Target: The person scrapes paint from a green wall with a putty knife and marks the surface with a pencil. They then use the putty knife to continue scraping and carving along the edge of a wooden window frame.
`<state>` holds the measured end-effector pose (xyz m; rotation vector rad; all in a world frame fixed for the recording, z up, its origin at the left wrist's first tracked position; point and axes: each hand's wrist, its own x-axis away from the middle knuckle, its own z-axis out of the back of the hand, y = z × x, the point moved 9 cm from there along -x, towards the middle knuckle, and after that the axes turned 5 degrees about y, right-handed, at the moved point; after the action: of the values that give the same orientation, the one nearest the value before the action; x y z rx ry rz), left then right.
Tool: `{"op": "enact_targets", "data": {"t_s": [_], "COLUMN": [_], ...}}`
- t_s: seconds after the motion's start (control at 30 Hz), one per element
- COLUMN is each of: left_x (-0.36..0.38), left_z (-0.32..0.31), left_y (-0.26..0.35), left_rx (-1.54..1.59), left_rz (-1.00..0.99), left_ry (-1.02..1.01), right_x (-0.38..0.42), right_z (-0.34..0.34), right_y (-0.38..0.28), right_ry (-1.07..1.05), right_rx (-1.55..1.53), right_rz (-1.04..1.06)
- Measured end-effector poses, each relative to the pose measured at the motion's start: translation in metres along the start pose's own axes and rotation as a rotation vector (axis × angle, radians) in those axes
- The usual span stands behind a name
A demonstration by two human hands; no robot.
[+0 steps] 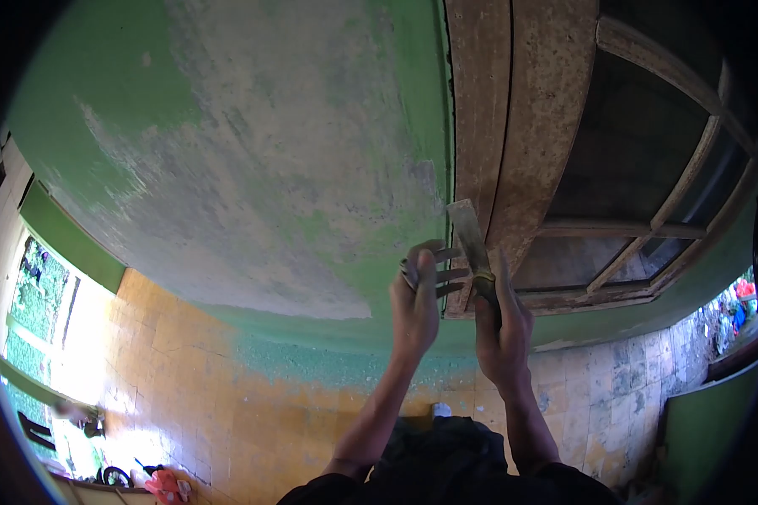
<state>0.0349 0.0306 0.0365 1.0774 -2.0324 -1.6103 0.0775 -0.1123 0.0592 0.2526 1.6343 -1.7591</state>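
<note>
Head view shows a big green wall (pixel 126 101) with a wide pale patch (pixel 269 160) on it, rough at the edges. Below lies a tiled floor (pixel 202 362), yellow on one side and greyer on the other. To the right of the patch is a brown wooden frame (pixel 537 135), and next to that a window (pixel 594 228) with dark panes (pixel 636 139).

Both arms (pixel 377 408) reach up from the bottom, so the hands come in front of the place where the wall meets the frame. The right hand (pixel 505 328) is closed around the handle (pixel 485 290) of a scraper (pixel 474 244). Most of the handle is tucked into the palm, which likely keeps it steady. It also leaves the flat blade (pixel 463 219) bare, pointing up and a bit left, with its tip by the edge of the wall. I cannot tell if the tip touches anything.

The left hand (pixel 414 307) is half open and does not seem to hold anything. Its bent fingers (pixel 451 274) are just beside the scraper, maybe to help guide it, but I cannot tell if they touch it.
</note>
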Motion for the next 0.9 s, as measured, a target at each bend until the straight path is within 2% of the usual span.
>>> {"op": "enact_targets", "data": {"t_s": [0.07, 0.17, 0.2, 0.37, 0.43, 0.6, 0.73, 0.9], "left_x": [0.008, -0.001, -0.007, -0.033, -0.035, -0.041, -0.042, -0.050], "left_z": [-0.013, -0.025, -0.023, -0.009, -0.012, -0.021, -0.015, -0.028], "left_y": [0.006, 0.017, 0.016, -0.015, -0.009, 0.001, -0.017, 0.009], "left_rx": [-0.017, -0.127, -0.101, 0.001, 0.015, 0.032, 0.017, 0.001], "left_rz": [-0.030, -0.121, -0.106, -0.027, -0.009, 0.017, -0.020, -0.091], "left_ry": [-0.044, -0.167, -0.143, -0.079, -0.063, -0.047, -0.019, -0.044], "right_x": [0.002, 0.009, 0.011, 0.012, 0.010, -0.006, -0.001, -0.016], "right_z": [-0.004, -0.024, -0.029, -0.040, -0.043, -0.038, -0.040, -0.036], "right_y": [-0.007, -0.014, -0.015, 0.015, 0.026, 0.000, 0.010, 0.004], "right_ry": [0.106, -0.012, -0.008, -0.087, -0.062, 0.052, 0.023, 0.005], "right_rx": [0.083, 0.320, 0.366, -0.123, -0.188, -0.027, -0.044, -0.120], "right_rz": [0.137, 0.176, 0.248, -0.142, -0.168, 0.127, 0.044, -0.004]}}
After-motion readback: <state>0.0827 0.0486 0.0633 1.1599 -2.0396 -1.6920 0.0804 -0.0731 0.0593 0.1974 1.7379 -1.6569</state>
